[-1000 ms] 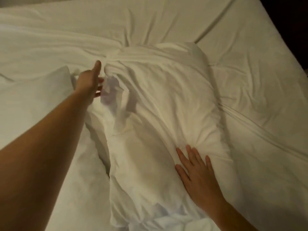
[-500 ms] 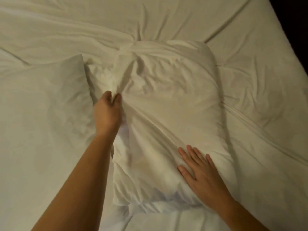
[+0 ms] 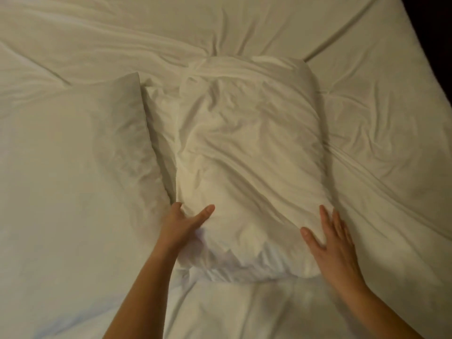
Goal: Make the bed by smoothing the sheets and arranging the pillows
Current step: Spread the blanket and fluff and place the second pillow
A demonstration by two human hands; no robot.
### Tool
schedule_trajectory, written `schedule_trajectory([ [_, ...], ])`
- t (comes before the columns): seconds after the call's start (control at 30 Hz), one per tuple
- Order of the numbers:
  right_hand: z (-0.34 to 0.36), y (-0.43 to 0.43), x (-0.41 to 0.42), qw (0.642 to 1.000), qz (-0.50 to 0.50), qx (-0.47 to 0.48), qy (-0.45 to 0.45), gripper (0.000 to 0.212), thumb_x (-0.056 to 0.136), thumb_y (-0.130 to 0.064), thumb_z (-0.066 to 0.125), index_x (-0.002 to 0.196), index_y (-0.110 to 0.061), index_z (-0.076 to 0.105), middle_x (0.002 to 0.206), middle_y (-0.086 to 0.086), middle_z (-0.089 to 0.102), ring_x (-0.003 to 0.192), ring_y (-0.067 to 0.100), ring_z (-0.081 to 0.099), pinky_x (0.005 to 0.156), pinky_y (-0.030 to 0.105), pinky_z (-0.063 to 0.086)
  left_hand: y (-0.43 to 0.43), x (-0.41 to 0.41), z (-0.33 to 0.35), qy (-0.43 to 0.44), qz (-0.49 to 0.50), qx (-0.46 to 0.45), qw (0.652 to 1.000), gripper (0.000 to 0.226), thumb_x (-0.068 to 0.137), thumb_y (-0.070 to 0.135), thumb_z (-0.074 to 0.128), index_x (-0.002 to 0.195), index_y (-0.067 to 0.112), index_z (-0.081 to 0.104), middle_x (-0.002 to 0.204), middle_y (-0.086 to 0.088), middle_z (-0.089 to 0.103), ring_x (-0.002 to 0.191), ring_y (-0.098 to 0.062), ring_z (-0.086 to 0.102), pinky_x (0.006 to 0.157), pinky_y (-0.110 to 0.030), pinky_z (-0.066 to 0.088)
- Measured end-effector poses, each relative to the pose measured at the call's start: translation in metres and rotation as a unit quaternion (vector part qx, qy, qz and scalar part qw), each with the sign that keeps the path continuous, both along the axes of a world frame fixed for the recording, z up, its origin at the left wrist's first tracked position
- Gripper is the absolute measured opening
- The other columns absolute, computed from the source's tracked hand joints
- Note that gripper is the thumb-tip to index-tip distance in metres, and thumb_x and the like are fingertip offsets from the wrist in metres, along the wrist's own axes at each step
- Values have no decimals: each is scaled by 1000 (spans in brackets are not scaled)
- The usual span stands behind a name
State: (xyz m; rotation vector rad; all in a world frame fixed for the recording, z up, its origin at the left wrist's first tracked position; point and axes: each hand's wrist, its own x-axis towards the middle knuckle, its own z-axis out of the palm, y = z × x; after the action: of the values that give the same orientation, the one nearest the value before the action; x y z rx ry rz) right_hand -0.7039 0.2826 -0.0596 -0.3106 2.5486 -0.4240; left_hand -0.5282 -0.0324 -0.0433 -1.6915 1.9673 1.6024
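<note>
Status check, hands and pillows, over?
Left hand clasps near left corner of wrinkled pillow. Right hand flat on its near right edge. Second pillow alongside, left. Sheet creased.

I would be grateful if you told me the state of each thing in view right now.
Right pillow: flat on the bed, cover creased.
Left pillow: flat, smoother, beside the right pillow.
Sheet: wrinkled, not yet smoothed.
Left hand: at the right pillow's near left corner, thumb on top, fingers in the gap; grip unclear.
Right hand: open, flat on its near right corner.
</note>
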Motion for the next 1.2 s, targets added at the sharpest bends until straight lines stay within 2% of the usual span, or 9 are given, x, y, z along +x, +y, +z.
schedule_trajectory([
  [0.1,-1,10,6,990,-107,-69,-54,100,78,-79,53,159,-43,6,169,6,12,154,27,18,123,44,21,22,11,9,1,-16,-36,999,56,71,68,81,105,27,65,93,18,69,84,-1,65,72,-20,49],
  [0.17,0,15,7,983,-136,-90,-82,105,76,-76,64,159,-43,9,165,5,27,148,29,34,119,44,31,35,17,15,-14,-25,-96,995,38,83,60,75,99,27,62,88,16,66,80,-7,64,70,-26,51],
  [0.27,2,21,0,982,-131,-119,-62,94,79,-54,79,157,-40,27,150,4,52,131,29,54,108,41,44,48,32,18,-30,-15,-169,985,37,92,58,63,93,21,65,83,4,70,81,-22,67,76,-40,55],
  [0.47,0,45,-6,992,-62,-106,-35,68,85,-18,79,148,-23,52,132,10,65,118,28,62,93,29,46,84,80,9,-105,-30,-198,974,45,99,60,47,100,21,69,90,-5,73,84,-32,68,73,-38,53],
  [0.57,-3,56,-2,996,-39,-62,-47,68,85,-20,77,148,-23,50,130,15,64,116,32,61,94,34,49,100,80,5,-114,-50,-235,964,31,101,47,51,95,18,60,92,-5,67,84,-34,65,74,-44,55],
  [0.63,1,53,3,1000,2,-15,18,71,87,-27,73,152,-23,44,132,16,58,115,37,57,94,40,49,107,71,9,-103,-74,-345,930,19,96,23,62,112,14,55,113,-10,60,97,-36,58,82,-47,52],
  [0.77,25,30,23,979,94,8,179,76,94,-47,60,159,-31,25,161,9,31,138,36,38,108,48,40,121,32,32,-10,-142,-471,870,55,100,28,58,151,13,41,153,-14,43,138,-33,41,115,-44,37],
  [0.93,9,0,48,976,164,38,137,76,95,-70,36,160,-43,8,169,4,14,150,31,23,119,50,27,129,14,-5,-69,-279,-359,888,60,109,56,18,163,36,2,172,-3,6,159,-26,3,128,-45,11],
  [1.2,-7,-9,52,976,180,106,64,73,94,-75,23,158,-47,2,170,-2,4,155,27,8,122,52,13,115,32,-28,-80,-294,-303,903,61,103,67,13,160,46,5,172,10,2,158,-18,2,127,-41,12],
])
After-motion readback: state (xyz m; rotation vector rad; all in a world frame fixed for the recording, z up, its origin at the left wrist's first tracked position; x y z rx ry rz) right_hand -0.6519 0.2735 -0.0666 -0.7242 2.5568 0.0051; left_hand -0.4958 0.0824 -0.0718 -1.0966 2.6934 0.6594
